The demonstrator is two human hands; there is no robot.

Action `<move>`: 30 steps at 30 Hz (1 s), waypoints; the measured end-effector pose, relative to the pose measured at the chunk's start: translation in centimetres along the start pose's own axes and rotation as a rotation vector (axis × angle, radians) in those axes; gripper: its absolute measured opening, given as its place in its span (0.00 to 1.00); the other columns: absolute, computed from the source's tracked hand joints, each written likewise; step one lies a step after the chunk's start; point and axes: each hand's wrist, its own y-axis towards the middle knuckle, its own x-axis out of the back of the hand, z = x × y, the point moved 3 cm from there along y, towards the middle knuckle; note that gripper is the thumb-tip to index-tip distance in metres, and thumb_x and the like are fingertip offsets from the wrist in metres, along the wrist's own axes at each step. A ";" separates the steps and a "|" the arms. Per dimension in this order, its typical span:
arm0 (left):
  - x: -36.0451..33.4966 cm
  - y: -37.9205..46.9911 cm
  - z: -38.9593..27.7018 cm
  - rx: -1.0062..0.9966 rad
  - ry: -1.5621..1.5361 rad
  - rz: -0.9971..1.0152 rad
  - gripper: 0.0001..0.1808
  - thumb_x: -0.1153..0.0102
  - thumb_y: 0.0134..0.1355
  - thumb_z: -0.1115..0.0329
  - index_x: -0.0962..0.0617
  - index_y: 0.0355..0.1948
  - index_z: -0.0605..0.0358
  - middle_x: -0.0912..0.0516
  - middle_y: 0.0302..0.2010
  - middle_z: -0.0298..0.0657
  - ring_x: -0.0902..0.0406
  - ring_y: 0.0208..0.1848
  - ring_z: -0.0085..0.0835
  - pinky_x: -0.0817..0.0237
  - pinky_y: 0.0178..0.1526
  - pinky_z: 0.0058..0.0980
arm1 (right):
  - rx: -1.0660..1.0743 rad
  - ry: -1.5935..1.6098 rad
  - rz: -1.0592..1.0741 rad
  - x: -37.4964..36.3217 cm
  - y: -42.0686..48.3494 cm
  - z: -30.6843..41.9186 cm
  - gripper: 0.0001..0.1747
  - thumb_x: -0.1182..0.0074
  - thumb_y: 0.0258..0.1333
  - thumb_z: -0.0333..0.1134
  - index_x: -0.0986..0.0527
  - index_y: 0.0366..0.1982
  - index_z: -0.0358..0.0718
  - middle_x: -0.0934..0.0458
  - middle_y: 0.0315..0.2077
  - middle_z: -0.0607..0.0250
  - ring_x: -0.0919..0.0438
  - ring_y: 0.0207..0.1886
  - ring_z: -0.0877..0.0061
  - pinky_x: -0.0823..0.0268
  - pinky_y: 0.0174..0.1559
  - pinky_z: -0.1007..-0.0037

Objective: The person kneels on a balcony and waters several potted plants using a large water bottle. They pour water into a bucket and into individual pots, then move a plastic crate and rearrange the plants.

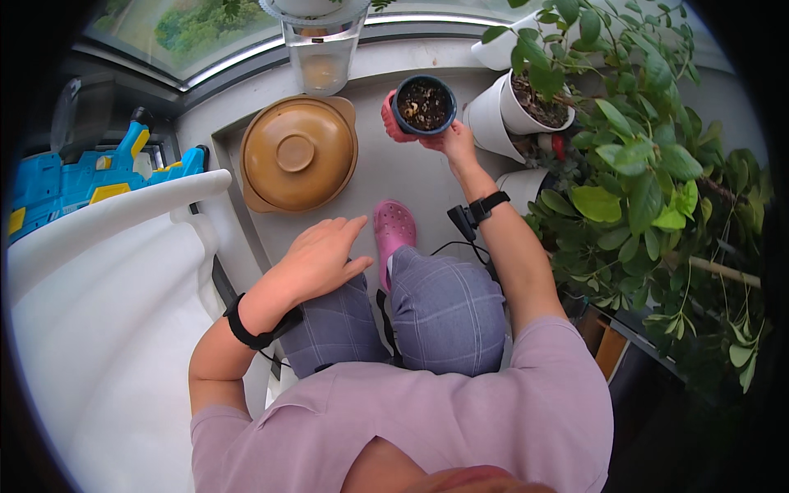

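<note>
My right hand (pixel 456 140) grips a small dark blue plant pot (pixel 449 117) by its near right side. Dark soil (pixel 421 106) with pale bits fills the pot to near its rim. Beside and under the pot shows a pink ribbed object (pixel 389 117), perhaps a second pot; most of it is hidden. Over my left knee, my left hand (pixel 323 256) hovers or rests palm down with the thumb spread and nothing in it. Nearest to that hand are my trouser leg (pixel 336 320) and a pink clog (pixel 394 225) on my foot.
A lidded brown clay pot (pixel 327 166) stands on the floor at left. White planters (pixel 490 117) and leafy plants (pixel 641 148) crowd the right. A clear container (pixel 320 61) is by the window. A white slide-like panel (pixel 111 296) and blue toy gun (pixel 92 175) occupy the left.
</note>
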 end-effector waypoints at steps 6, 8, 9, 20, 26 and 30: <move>-2.3 -3.0 1.3 -0.050 0.316 0.084 0.30 0.36 0.61 0.50 0.22 0.57 0.59 0.19 0.49 0.47 0.24 0.55 0.44 0.33 0.59 0.42 | -0.172 -0.010 -0.095 6.4 -12.2 -6.5 0.14 0.58 0.73 0.31 0.22 0.45 0.33 0.14 0.35 0.54 0.12 0.33 0.67 0.17 0.38 0.68; -2.5 -3.1 1.1 -0.047 0.284 0.044 0.27 0.37 0.60 0.50 0.20 0.56 0.56 0.19 0.50 0.44 0.25 0.57 0.42 0.33 0.60 0.41 | -0.210 -0.018 -0.129 8.8 -15.4 -8.2 0.14 0.59 0.73 0.29 0.22 0.46 0.33 0.14 0.35 0.54 0.12 0.33 0.67 0.17 0.37 0.67; -2.6 -2.9 0.9 -0.033 0.293 0.066 0.26 0.37 0.60 0.52 0.19 0.55 0.55 0.18 0.50 0.43 0.25 0.57 0.42 0.33 0.60 0.41 | -0.234 -0.001 -0.158 10.2 -17.2 -9.0 0.14 0.59 0.73 0.29 0.22 0.46 0.32 0.14 0.35 0.53 0.12 0.33 0.67 0.17 0.37 0.67; -5.8 2.0 -4.2 -0.324 0.384 0.264 0.18 0.52 0.61 0.65 0.14 0.46 0.51 0.16 0.49 0.39 0.22 0.55 0.42 0.31 0.60 0.40 | -0.086 0.175 -0.522 18.5 -37.7 -10.7 0.15 0.60 0.74 0.29 0.23 0.51 0.34 0.14 0.37 0.56 0.13 0.33 0.68 0.17 0.35 0.65; -9.3 2.7 -8.2 -0.642 0.450 0.227 0.20 0.54 0.60 0.68 0.17 0.49 0.53 0.18 0.51 0.44 0.25 0.57 0.45 0.32 0.62 0.41 | -0.125 0.162 -0.766 21.4 -54.4 -10.6 0.16 0.61 0.72 0.28 0.23 0.51 0.33 0.14 0.37 0.54 0.13 0.31 0.68 0.18 0.31 0.70; -10.1 3.0 -8.5 -0.672 0.480 0.193 0.20 0.53 0.59 0.64 0.17 0.50 0.53 0.19 0.53 0.44 0.25 0.56 0.46 0.33 0.62 0.41 | -0.096 0.160 -0.909 22.5 -64.4 -11.3 0.15 0.60 0.70 0.27 0.23 0.47 0.31 0.14 0.34 0.52 0.14 0.29 0.70 0.20 0.30 0.73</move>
